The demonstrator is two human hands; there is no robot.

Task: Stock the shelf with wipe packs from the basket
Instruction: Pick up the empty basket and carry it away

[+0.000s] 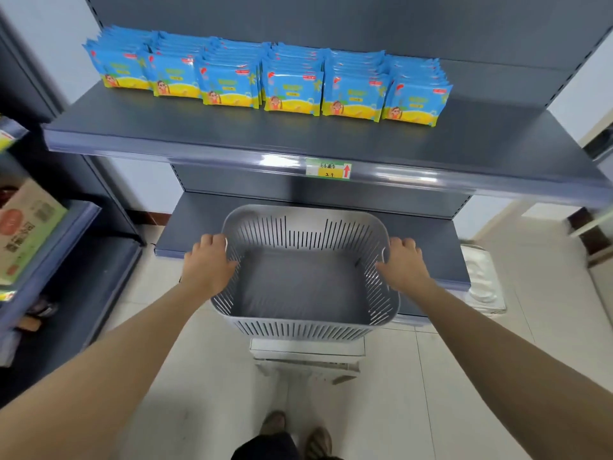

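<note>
our left hand (207, 260) and right hand (403, 260) grip basket (298, 328) side rims, likely for level carry | wipe packs (292, 84) face-out on shelf (199, 134)

Your blue-and-yellow wipe packs (292, 91) stand upright in six rows at the back of the grey shelf (199, 134). The grey slatted basket (305, 327) sits below its front edge, floor bare.

Cardboard box (28, 227) on left side rack (49, 247), green-yellow price tag (328, 169), pale floor tiles (431, 376)
</note>
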